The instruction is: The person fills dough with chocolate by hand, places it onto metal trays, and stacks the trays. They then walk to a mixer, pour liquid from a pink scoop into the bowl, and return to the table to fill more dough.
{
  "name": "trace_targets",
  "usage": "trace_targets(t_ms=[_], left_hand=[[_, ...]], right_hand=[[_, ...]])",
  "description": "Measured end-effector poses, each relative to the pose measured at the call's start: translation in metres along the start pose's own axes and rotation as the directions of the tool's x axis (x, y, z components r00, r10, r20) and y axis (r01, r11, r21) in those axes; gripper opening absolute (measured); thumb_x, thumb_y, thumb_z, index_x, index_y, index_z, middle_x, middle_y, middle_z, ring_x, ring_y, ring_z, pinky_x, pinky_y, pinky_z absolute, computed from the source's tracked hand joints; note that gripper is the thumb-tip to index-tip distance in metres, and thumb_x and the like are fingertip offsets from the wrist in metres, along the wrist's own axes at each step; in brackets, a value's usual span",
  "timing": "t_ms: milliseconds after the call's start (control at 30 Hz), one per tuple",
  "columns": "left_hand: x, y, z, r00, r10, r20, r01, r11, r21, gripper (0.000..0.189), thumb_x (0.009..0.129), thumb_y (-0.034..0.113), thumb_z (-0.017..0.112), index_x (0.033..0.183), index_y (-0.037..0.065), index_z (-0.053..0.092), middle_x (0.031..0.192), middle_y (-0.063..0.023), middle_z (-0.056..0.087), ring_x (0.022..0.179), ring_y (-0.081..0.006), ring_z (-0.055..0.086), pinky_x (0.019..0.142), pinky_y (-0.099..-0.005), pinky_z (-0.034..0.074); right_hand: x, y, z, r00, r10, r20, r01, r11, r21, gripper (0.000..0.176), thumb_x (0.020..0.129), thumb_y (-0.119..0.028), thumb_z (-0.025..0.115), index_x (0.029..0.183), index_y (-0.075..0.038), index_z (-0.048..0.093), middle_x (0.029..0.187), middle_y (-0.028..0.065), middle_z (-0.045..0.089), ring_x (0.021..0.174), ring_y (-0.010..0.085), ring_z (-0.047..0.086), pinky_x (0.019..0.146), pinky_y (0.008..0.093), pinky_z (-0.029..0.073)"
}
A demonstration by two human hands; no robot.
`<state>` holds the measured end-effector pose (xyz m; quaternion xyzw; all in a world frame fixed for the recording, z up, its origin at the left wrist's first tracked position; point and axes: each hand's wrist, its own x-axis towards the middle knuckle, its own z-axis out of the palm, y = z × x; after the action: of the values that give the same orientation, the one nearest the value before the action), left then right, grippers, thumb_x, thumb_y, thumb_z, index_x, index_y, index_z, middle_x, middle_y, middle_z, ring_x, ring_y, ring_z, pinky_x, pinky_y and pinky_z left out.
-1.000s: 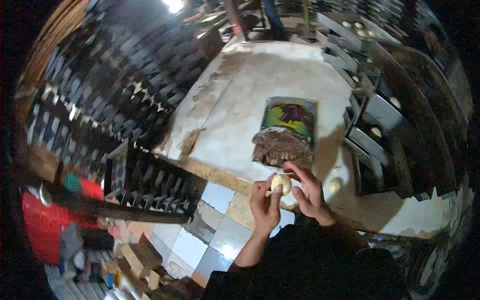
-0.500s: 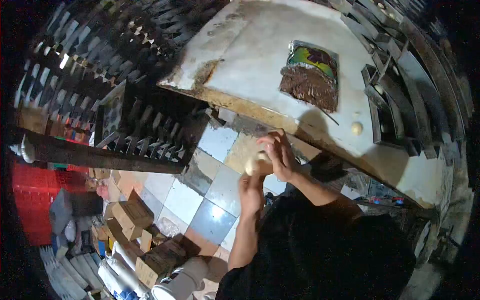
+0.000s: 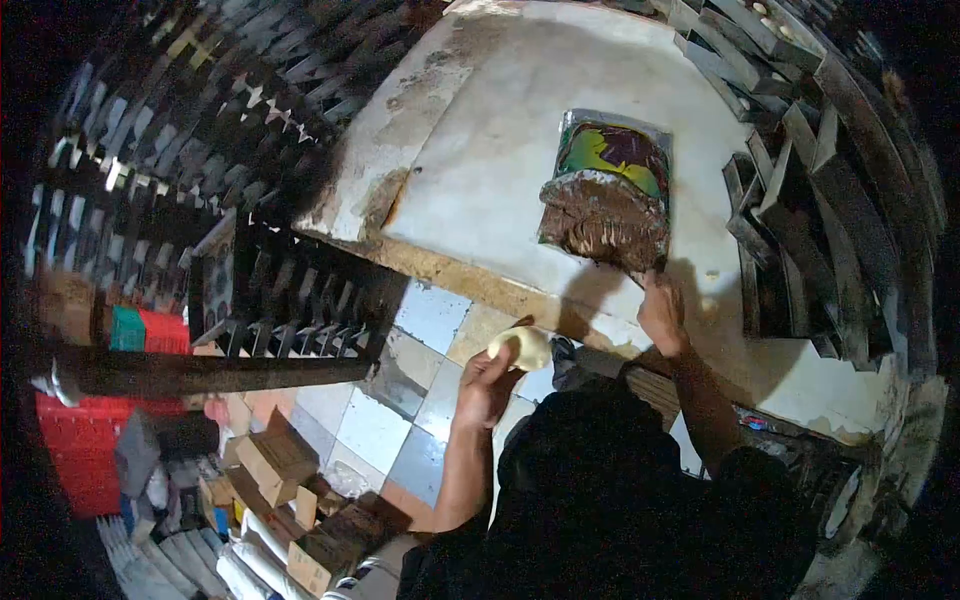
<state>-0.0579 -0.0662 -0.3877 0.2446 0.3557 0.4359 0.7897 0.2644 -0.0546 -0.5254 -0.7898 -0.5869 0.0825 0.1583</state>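
My left hand [image 3: 484, 388] holds a flattened round of pale dough [image 3: 524, 350] over the tiled floor, beside the table edge, thumb pressed on its face. At the table, my right hand [image 3: 662, 318] is closed on the end of a thin dark stick [image 3: 641, 279]. The stick's far end meets a mass of brown paste [image 3: 603, 222], whose surface is ridged. This paste spills from the opened front of a green and purple foil packet [image 3: 615, 160] lying on the table.
The pale worktable [image 3: 480, 170] has a worn, rough front edge. Dark metal trays [image 3: 800, 220] are stacked on its right side. A dark rack [image 3: 285, 290] stands left, with red crates [image 3: 85, 450] and cardboard boxes [image 3: 275, 465] on the floor.
My hands have separated. The right one moved up and right to the stick by the paste, while the left keeps the dough, which now shows as a wide flat round.
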Motion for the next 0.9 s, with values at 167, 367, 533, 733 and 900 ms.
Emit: trace_targets(t_ms=[167,367,533,733,900], left_hand=[[0.040,0.000,-0.033,0.989,0.102,-0.103,-0.102,0.995,0.006,0.048,0.097,0.027,0.050,0.135,-0.001,0.045,0.130,-0.0164,0.054,0.119,-0.0273,0.052,0.101,-0.0425,0.041],[0.078,-0.004,-0.005,0.978,0.148,-0.145,-0.163,0.981,-0.102,0.057,0.093,0.030,0.056,0.138,0.000,0.041,0.131,-0.0183,0.052,0.119,-0.0288,0.052,0.104,-0.0426,0.038],[0.110,-0.009,0.031,0.984,0.129,-0.120,-0.138,0.988,-0.068,0.051,0.093,0.023,0.056,0.135,-0.003,0.043,0.132,-0.0188,0.051,0.124,-0.0300,0.048,0.107,-0.0446,0.037],[0.156,-0.032,0.043,0.979,0.042,-0.198,-0.067,0.990,-0.125,0.046,0.095,0.021,0.054,0.133,-0.003,0.044,0.131,-0.0193,0.049,0.121,-0.0304,0.049,0.106,-0.0452,0.038],[0.174,-0.043,0.085,0.974,-0.174,-0.144,0.137,0.962,-0.234,0.040,0.099,0.026,0.044,0.128,-0.001,0.048,0.126,-0.0157,0.053,0.119,-0.0277,0.050,0.104,-0.0401,0.040]], right_hand=[[0.019,-0.012,-0.001,0.999,0.022,0.050,-0.033,0.974,0.223,0.027,0.082,0.003,0.053,0.109,0.006,0.052,0.097,0.0259,0.055,0.100,0.0392,0.053,0.083,0.0477,0.042],[0.071,-0.032,-0.046,0.953,-0.213,0.215,0.191,0.974,0.120,0.041,0.080,0.006,0.050,0.120,0.002,0.056,0.107,0.0256,0.062,0.083,0.0391,0.063,0.072,0.0460,0.051],[0.088,-0.020,-0.038,0.901,-0.345,0.262,0.291,0.930,0.224,0.032,0.080,0.003,0.054,0.111,0.001,0.063,0.098,0.0233,0.065,0.068,0.0364,0.065,0.065,0.0418,0.052],[0.095,0.016,-0.050,0.876,-0.452,0.170,0.076,0.475,0.876,0.015,0.084,-0.010,0.058,0.092,0.000,0.066,0.069,0.0110,0.064,0.066,0.0173,0.062,0.063,0.0323,0.049],[0.064,0.007,-0.046,0.901,-0.430,0.057,0.274,0.667,0.693,0.030,0.085,-0.002,0.058,0.115,-0.001,0.062,0.089,0.0166,0.064,0.077,0.0248,0.065,0.069,0.0352,0.053]])
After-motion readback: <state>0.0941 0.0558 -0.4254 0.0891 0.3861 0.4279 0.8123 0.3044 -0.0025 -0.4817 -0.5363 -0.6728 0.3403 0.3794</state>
